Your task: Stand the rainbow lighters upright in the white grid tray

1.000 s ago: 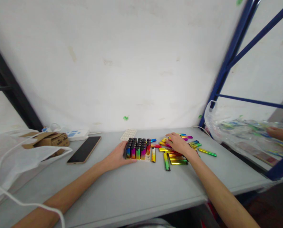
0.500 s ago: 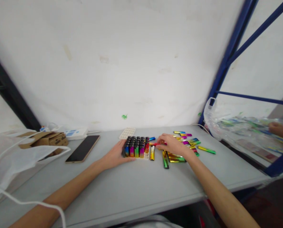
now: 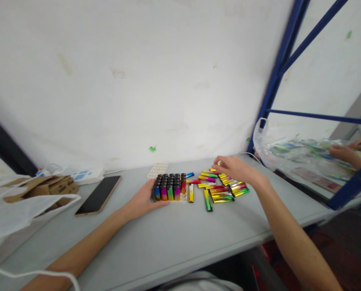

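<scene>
Shiny coloured lighters with black tops (image 3: 171, 189) stand upright in rows in a white tray (image 3: 183, 197), whose right end shows bare holes. My left hand (image 3: 143, 199) is wrapped round the left side of this block, thumb along the front. Over the back right of a loose pile of metallic lighters (image 3: 222, 194) is my right hand (image 3: 233, 166), fingers bent down at a yellow one; whether they grip it is hard to see. One yellow lighter (image 3: 191, 193) lies just right of the tray.
A dark phone (image 3: 99, 195) lies left of the tray. Cardboard (image 3: 51, 186), a white bag (image 3: 13, 214) and a cable (image 3: 31, 274) are at the left. Behind the block lies a second white tray (image 3: 157, 170). Beyond the blue frame (image 3: 273, 89), another person's hands (image 3: 345, 153) are over plastic-wrapped items.
My right hand has moved from beside the tray to the back right of the loose lighters. My left hand stays on the block. The view has shifted slightly.
</scene>
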The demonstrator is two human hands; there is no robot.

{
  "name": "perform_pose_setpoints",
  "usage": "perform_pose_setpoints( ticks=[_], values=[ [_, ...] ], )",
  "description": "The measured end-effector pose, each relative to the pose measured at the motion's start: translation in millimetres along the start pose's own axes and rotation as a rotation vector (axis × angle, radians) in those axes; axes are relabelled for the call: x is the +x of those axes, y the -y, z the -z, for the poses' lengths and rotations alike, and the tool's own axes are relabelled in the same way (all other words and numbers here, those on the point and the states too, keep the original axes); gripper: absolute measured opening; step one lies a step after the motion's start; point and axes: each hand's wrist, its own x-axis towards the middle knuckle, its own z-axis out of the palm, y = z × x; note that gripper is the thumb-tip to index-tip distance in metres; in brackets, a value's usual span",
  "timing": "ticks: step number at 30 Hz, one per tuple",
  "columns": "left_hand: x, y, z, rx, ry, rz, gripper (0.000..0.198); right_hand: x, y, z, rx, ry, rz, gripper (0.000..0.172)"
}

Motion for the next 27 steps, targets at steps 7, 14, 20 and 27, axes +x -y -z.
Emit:
perform_pose_setpoints(
  ticks=[7,14,20,27],
  values=[
    [-1,0,0.9,-0.002,0.011,0.015,0.087,-38,-64,12,-0.1,0.027,0.028,0.031],
    [-1,-7,5.2,0.023,-0.008,0.046,0.085,-31,-107,-23,-0.161,0.069,0.029,0.03],
    [-1,-13,7.2,0.025,-0.015,0.06,0.087,-4,-107,-22,-0.115,0.183,0.036,0.014],
    [-2,-14,6.0,0.012,-0.013,0.062,0.087,4,-101,-7,-0.079,0.231,0.046,0.028]
  ],
)
